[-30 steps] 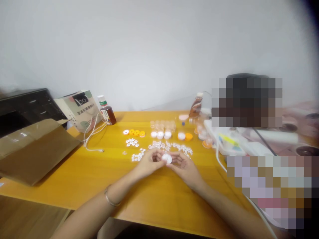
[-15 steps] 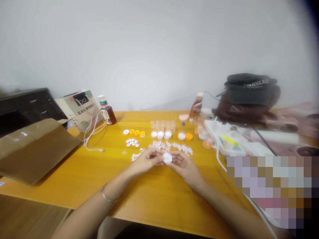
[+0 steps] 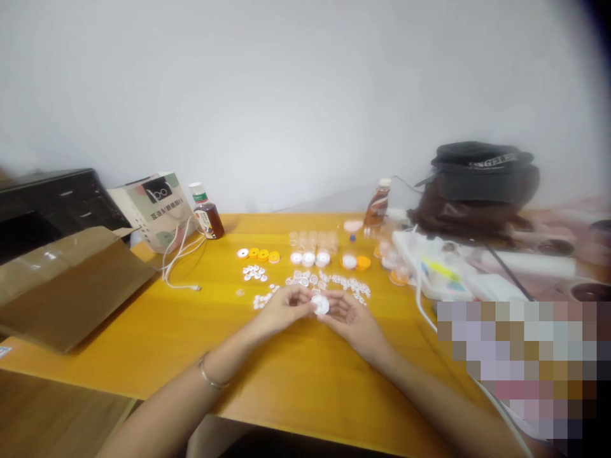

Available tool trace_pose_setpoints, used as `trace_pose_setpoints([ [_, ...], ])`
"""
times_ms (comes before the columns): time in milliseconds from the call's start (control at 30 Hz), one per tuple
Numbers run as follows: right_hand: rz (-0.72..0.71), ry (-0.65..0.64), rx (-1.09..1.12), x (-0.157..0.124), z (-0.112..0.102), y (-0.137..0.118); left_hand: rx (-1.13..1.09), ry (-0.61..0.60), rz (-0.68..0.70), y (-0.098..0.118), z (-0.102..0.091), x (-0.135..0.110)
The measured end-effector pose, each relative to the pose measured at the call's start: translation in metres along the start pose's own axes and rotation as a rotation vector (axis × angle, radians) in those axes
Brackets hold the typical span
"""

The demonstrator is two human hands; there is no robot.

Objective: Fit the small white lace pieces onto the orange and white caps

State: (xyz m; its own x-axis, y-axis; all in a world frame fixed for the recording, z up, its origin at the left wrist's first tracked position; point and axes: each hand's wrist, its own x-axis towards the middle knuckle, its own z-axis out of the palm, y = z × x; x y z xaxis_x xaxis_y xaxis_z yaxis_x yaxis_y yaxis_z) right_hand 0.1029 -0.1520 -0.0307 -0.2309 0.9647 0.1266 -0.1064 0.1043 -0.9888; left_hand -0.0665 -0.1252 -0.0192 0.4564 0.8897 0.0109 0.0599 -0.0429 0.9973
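My left hand [image 3: 282, 308] and my right hand [image 3: 348, 317] meet over the yellow wooden table [image 3: 296, 375], fingers curled. Between their fingertips sits a small round white cap [image 3: 320, 305], pinched from both sides. Just beyond the hands lie several small white plastic pieces [image 3: 329, 280] scattered on the table. Further back stand white caps [image 3: 309, 258], orange caps [image 3: 261, 254] and a row of small clear vials [image 3: 312, 240]. A bracelet circles my left wrist.
A brown cardboard box [image 3: 67, 286] lies at the left, with a paper bag [image 3: 153, 207], a white cable [image 3: 179, 267] and a dark liquid bottle [image 3: 206, 215] behind it. Another bottle [image 3: 376, 203], a white tray [image 3: 443, 267] and a dark bag with cap [image 3: 477, 184] stand at the right.
Both hands stay together on the white cap, with only small finger movements. The view has shifted very slightly.
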Motion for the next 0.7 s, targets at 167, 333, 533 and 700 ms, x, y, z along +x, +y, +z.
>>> trace_pose_setpoints([
  [167,0.015,0.005,0.015,0.000,-0.001,0.000,0.017,-0.009,0.004,0.002,-0.001,0.000],
  [333,0.001,0.067,-0.005,0.002,-0.003,0.001,0.083,0.071,0.052,0.004,-0.007,0.002],
  [533,0.006,0.121,0.004,0.002,-0.006,-0.001,0.349,0.193,0.180,0.016,-0.019,0.028],
  [700,0.018,0.103,-0.006,0.001,-0.005,0.001,0.734,0.061,0.340,0.040,-0.010,0.082],
])
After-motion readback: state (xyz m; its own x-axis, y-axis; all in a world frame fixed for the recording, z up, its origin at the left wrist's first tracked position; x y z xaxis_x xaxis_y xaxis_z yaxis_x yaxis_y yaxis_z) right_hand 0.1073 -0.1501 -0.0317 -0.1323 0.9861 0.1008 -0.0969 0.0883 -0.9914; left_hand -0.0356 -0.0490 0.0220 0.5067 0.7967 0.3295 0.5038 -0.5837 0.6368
